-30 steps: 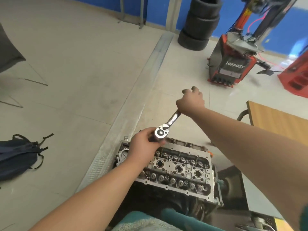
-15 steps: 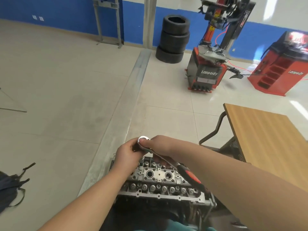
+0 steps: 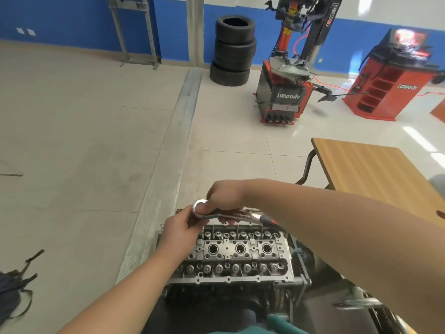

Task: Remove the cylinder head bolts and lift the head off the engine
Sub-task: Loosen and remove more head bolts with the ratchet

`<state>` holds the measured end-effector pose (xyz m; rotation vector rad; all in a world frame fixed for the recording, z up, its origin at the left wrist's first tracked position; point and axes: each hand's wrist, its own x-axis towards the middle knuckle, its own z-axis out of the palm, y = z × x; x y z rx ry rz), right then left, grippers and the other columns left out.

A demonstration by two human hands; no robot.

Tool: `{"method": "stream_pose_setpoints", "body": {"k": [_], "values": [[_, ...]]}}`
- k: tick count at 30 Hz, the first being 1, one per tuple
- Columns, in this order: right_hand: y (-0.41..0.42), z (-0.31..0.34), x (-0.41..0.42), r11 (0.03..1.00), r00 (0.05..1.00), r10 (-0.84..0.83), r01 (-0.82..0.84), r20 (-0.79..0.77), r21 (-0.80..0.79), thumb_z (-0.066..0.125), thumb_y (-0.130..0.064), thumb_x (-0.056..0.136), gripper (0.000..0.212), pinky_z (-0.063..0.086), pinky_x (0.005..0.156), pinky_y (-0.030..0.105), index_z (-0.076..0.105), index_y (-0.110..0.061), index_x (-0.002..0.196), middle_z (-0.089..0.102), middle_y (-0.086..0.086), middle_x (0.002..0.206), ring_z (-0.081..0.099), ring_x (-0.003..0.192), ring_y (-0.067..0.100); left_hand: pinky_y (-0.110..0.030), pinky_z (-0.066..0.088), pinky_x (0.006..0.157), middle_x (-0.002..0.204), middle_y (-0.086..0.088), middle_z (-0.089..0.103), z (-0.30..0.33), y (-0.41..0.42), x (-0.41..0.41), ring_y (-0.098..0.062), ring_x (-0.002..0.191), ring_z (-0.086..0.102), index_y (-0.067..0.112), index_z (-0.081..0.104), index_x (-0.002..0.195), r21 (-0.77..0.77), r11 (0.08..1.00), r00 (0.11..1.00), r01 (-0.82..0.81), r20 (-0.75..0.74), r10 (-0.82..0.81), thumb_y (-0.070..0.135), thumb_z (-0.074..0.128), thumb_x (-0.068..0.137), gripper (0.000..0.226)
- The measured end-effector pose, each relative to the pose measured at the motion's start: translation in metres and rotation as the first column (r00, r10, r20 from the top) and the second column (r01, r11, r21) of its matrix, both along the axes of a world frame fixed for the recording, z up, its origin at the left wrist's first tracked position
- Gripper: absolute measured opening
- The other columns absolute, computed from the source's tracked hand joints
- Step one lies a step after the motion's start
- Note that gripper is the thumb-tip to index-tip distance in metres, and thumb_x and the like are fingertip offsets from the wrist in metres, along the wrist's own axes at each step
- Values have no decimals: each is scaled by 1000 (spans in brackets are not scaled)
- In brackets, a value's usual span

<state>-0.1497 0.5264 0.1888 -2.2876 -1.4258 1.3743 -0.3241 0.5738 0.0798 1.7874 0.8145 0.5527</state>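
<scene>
Directly below both hands sits the cylinder head [image 3: 237,255], still on the engine, its three plug wells and valve rows facing up. Left hand [image 3: 179,225] curls its fingers around the round head end of the ratchet wrench [image 3: 231,214], at the head's far left corner. Right hand [image 3: 225,192], just beyond it, grips the same wrench near that end from above; the chrome shank runs rightward under the right forearm to a red-and-black grip. Further right stands a wooden worktop [image 3: 375,174].
</scene>
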Motion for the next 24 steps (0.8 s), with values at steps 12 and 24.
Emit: {"method": "stream_pose_setpoints", "body": {"k": [12, 24], "values": [[-33, 19, 2, 822, 794, -236, 471, -560, 321, 76, -46, 91, 34, 36, 44, 22, 61, -17, 83, 52, -4, 57, 47, 49, 13, -22, 51, 80, 101, 22, 79, -19, 1, 2, 7, 94, 72, 49, 73, 106, -38, 988, 989, -147, 30, 148, 23, 79, 96, 28], [-240, -147, 169, 722, 705, -692, 677, 153, 145, 72, -6, 89, 40, 46, 47, 22, 66, -18, 127, 68, 1, 97, 67, 76, 17, -19, 62, 74, 103, 8, 82, -18, -1, 11, -12, 98, 78, 41, 75, 103, -126, 961, 966, -246, 52, 254, 14, 79, 96, 29]]}}
